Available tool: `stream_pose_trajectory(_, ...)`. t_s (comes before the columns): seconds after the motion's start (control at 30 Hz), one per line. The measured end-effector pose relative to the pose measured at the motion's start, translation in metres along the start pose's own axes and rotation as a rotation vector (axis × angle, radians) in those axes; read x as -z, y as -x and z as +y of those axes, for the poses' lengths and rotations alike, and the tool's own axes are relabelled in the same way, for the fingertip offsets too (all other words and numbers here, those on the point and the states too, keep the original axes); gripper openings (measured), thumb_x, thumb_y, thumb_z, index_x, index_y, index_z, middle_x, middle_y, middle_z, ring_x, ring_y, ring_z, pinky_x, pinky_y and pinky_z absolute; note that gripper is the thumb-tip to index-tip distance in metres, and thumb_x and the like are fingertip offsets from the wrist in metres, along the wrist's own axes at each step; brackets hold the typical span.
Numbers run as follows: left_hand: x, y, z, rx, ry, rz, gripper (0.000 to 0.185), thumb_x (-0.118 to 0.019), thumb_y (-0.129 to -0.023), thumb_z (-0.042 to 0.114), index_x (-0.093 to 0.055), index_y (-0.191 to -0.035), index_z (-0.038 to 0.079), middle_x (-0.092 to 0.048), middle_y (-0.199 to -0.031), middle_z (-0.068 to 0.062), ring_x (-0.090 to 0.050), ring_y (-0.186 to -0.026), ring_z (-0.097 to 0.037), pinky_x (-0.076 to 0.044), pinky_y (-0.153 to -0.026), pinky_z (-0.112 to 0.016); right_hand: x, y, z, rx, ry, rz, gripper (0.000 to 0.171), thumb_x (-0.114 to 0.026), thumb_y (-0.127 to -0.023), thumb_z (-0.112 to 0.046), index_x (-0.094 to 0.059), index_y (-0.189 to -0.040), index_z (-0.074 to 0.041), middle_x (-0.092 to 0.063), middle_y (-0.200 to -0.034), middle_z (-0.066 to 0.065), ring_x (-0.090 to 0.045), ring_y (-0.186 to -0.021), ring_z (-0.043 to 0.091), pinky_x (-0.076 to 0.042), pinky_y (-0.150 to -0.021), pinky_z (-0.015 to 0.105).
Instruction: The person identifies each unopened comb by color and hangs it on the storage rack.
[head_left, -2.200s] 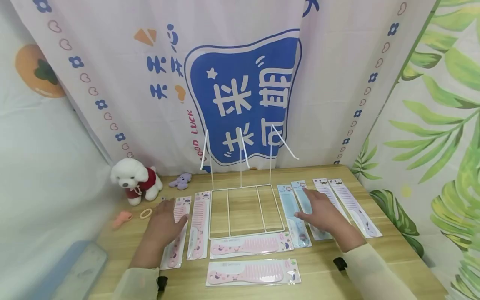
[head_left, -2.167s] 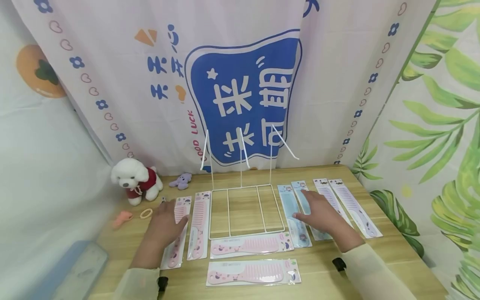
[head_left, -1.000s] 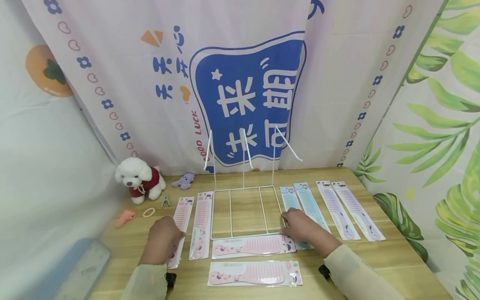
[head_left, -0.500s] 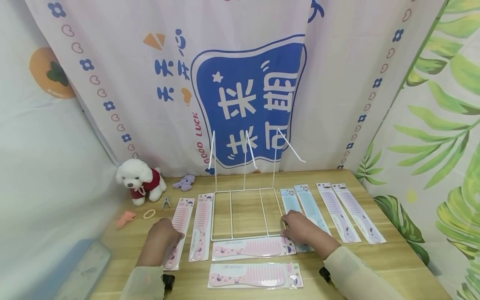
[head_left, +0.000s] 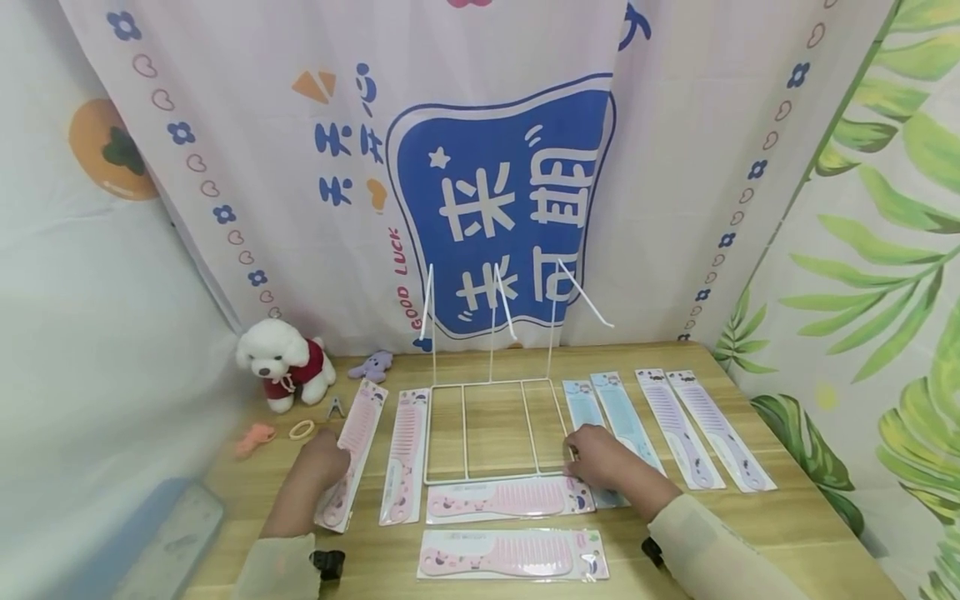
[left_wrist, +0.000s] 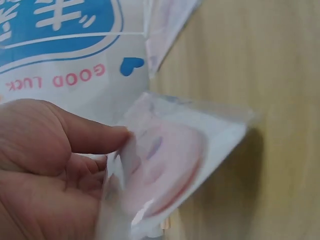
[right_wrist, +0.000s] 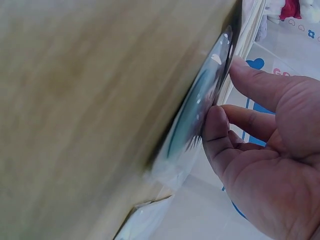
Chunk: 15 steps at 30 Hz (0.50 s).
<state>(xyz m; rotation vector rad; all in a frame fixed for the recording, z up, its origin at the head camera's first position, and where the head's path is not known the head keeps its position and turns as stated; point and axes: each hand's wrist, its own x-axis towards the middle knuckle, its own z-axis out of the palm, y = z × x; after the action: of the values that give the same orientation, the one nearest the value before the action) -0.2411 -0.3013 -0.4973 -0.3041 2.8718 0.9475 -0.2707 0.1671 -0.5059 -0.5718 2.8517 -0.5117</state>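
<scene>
Near the table's (head_left: 750, 517) front-left edge, the left hand (head_left: 318, 467) is pinching the pink comb (head_left: 352, 450) by its handle end while the right hand (head_left: 603, 462) is fingering the blue comb (head_left: 583, 408) beside the rack (head_left: 491, 433); both look light, stiff, film-slick, so thumb-and-finger grip at the handle.

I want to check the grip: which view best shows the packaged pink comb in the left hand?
The left wrist view: the left hand pinches the packaged pink comb by its handle end, close up. The head view shows its whole length, small. The right wrist view misses it.
</scene>
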Motion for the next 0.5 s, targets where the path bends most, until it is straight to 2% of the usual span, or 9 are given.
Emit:
stream_pose_trajectory(0.07, 0.008, 0.006, 0.005, -0.033, 0.055, -0.007, 0.053, -0.047, -0.102, 0.004, -0.04, -0.149, -0.019, -0.054, -0.141, -0.047, -0.058, -0.128, -0.062, -0.05, -0.108, -0.071, 0.0, -0.001, -0.001, 0.003, -0.002, 0.005, 0.035, -0.081, -0.099, -0.018, -0.058, -0.075, -0.012, -0.051, -0.072, 0.002, -0.046, -0.069, 0.018, -0.038, -0.063, 0.034)
stream_pose_trajectory(0.17, 0.014, 0.012, 0.01, -0.099, 0.148, 0.015, 0.048, -0.048, -0.106, 0.004, -0.043, -0.151, -0.011, -0.059, -0.141, -0.039, -0.059, -0.129, -0.055, -0.05, -0.108, -0.068, 0.0, -0.002, -0.002, 0.005, 0.005, 0.018, 0.035, -0.083, -0.098, -0.017, -0.057, -0.074, -0.012, -0.051, -0.07, 0.001, -0.046, -0.068, 0.017, -0.038, -0.062, 0.033)
stream_pose_trajectory(0.27, 0.018, 0.019, 0.014, -0.144, 0.267, 0.026, 0.039, -0.049, -0.108, 0.003, -0.047, -0.147, -0.003, -0.065, -0.133, -0.03, -0.064, -0.12, -0.042, -0.055, -0.101, -0.053, 0.001, -0.001, -0.002, -0.003, -0.001, 0.019, 0.035, -0.083, -0.097, -0.017, -0.057, -0.073, -0.012, -0.051, -0.07, 0.001, -0.046, -0.067, 0.017, -0.038, -0.062, 0.033)
stream_pose_trajectory(0.37, 0.02, 0.025, 0.017, -0.207, 0.368, 0.034, 0.032, -0.051, -0.109, 0.0, -0.051, -0.141, 0.002, -0.068, -0.128, -0.024, -0.064, -0.114, -0.028, -0.053, -0.095, -0.036, 0.0, 0.0, -0.002, -0.005, -0.017, 0.019, 0.035, -0.084, -0.096, -0.015, -0.057, -0.074, -0.012, -0.051, -0.07, 0.002, -0.047, -0.067, 0.017, -0.038, -0.061, 0.033)
stream_pose_trajectory(0.5, 0.027, 0.034, 0.022, -0.327, 0.472, 0.006, 0.027, -0.051, -0.11, -0.002, -0.054, -0.136, 0.002, -0.067, -0.129, -0.021, -0.061, -0.115, -0.02, -0.052, -0.096, -0.025, -0.001, 0.001, -0.002, 0.009, -0.021, 0.03, 0.036, -0.084, -0.096, -0.014, -0.056, -0.073, -0.012, -0.048, -0.07, 0.001, -0.045, -0.067, 0.017, -0.036, -0.061, 0.032)
